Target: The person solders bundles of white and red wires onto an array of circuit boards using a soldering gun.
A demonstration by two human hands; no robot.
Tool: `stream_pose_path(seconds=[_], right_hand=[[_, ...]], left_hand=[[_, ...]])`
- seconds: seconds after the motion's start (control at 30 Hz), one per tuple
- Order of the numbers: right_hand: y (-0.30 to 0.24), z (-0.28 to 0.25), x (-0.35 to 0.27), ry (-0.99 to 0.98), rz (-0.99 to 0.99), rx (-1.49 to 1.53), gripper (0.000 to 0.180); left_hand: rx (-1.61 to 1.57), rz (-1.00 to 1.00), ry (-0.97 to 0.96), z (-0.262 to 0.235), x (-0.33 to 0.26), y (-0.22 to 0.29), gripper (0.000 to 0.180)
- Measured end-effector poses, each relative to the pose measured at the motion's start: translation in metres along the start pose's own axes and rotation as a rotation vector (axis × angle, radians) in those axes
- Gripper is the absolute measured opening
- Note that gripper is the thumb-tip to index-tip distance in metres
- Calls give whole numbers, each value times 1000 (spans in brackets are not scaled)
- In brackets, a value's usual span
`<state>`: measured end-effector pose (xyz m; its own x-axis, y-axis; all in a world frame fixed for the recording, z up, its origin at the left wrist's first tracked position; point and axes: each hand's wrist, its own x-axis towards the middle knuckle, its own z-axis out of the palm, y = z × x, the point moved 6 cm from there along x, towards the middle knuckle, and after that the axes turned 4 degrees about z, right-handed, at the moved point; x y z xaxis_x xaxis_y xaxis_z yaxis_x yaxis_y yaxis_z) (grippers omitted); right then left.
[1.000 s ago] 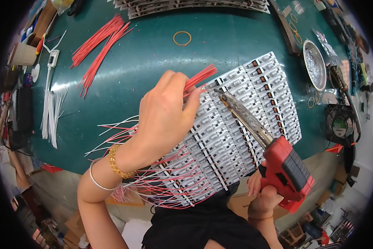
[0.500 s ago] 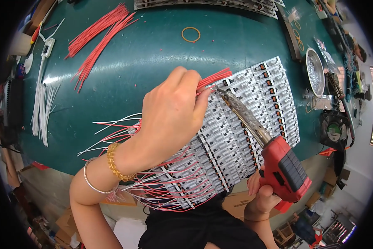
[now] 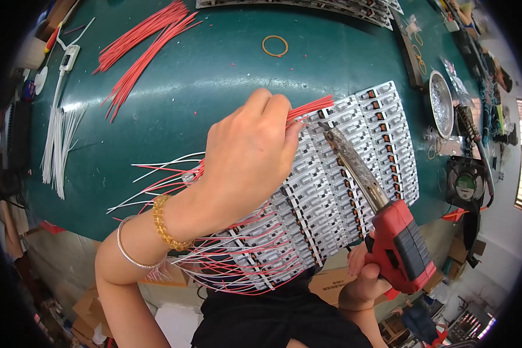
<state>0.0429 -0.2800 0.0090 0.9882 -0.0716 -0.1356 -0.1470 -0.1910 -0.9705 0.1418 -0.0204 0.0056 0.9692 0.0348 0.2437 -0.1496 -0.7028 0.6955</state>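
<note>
Glossy dark-green counter (image 3: 174, 104) under the work, smooth, light streaks, small red scraps. Bent at the rim by the fisheye.

Left hand (image 3: 249, 145): grip clenched on a thin bundle of straight red plastic-coated wires (image 3: 313, 107), ends poking out right past the fingertips, over the top left corner of a silver-grey panel of small ridged rectangular modules (image 3: 313, 168). Panel is in tight rows, with black and copper-coloured parts; its lower edge overhangs the counter's near side. Thin red and white wires (image 3: 237, 255) run off its lower left part, loose and tangled.

Right hand (image 3: 365, 282): grip grasping a red-and-black pistol-shaped soldering gun (image 3: 399, 246), hard plastic body, scorched metal barrel. Barrel slants up-left across the panel, dark tip near the left fingertips; can't tell if tip touches.

On the counter: loose red wires (image 3: 150, 52) upper left, white wires (image 3: 58, 145) at left, tan rubber band (image 3: 275, 46) at far middle, round shiny metal bowl (image 3: 442, 104) right, square black fan (image 3: 465, 184) below it. Cardboard boxes (image 3: 92, 310) lower left, on the floor.
</note>
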Motion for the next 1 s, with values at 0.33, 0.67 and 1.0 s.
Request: stream_pose_path(seconds=[0.33, 0.67, 1.0], right_hand=[[12, 0, 0, 4, -42, -147, 87], [-10, -14, -1, 58, -98, 26, 87], [-18, -97, 86, 568, -240, -224, 38]], left_hand=[[20, 21, 18, 1, -1, 0, 18], [58, 49, -34, 4, 4, 7, 19], [-2, -24, -20, -1, -3, -2, 17]])
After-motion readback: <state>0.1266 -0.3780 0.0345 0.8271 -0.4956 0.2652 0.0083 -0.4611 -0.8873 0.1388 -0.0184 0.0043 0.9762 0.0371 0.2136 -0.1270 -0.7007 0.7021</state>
